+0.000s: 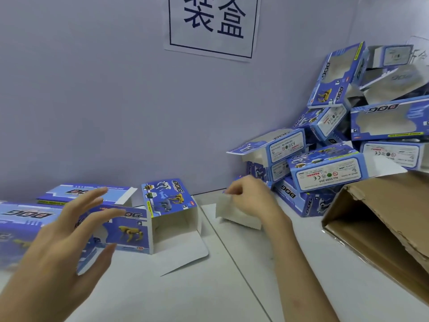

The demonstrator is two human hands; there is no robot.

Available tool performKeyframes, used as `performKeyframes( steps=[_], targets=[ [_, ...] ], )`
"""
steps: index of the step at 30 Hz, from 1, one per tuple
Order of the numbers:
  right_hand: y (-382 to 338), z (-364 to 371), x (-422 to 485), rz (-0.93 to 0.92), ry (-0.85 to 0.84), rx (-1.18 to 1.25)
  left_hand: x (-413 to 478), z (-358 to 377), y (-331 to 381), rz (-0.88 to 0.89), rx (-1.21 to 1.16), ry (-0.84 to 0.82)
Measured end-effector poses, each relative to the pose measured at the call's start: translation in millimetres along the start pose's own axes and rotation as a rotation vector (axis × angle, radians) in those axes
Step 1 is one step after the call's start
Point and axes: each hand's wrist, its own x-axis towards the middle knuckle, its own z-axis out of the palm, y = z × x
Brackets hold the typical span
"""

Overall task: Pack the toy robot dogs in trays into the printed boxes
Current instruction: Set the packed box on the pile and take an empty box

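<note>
Boxes [325, 168] piled, no toy dogs in view: packing looks barely started. Left hand [67, 231] spread loose; right hand [250, 196] pinches a flap [224, 204].

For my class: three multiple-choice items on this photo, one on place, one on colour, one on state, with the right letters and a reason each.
1. The heap of printed boxes lies: A right, against the wall; B front centre; C left edge.
2. The boxes are mainly: A red; B blue; C green.
3. The right hand: A pinches a white box flap; B lies flat; C makes an empty fist.
1 A, stacked by the wall at right. 2 B, blue panels. 3 A, its fingers close on the flap.
</note>
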Motion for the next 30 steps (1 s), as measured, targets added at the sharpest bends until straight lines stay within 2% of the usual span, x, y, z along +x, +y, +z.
performKeyframes(
  steps=[5, 8, 12, 18, 21, 23, 27, 30],
  targets=[
    [-43, -50, -24, -0.175, 0.505, 0.164, 11, -17, 48, -0.144, -0.135, -0.020],
    [-67, -71, -47, -0.355, 0.575, 0.264, 10, -23, 60, -0.228, -0.332, 0.012],
    [-89, -87, -74, -0.524, 0.570, 0.337, 10, -36, 72, -0.267, -0.479, -0.047],
    [-101, -100, -101, -0.732, 0.386, 0.596, 11, -50, 81, -0.248, -0.502, -0.081],
    [-104, -100, -104, -0.776, 0.288, 0.728, 14, -55, 83, -0.261, -0.546, -0.134],
    [-105, -99, -104, -0.765, 0.246, 0.678, 14, -58, 84, -0.231, -0.548, -0.162],
    [-104, -88, -96, -0.612, 0.155, 0.331, 14, -60, 83, -0.262, -0.588, -0.169],
    [-105, -78, -87, -0.542, 0.204, 0.337, 15, -61, 81, -0.286, -0.604, -0.153]
  ],
)
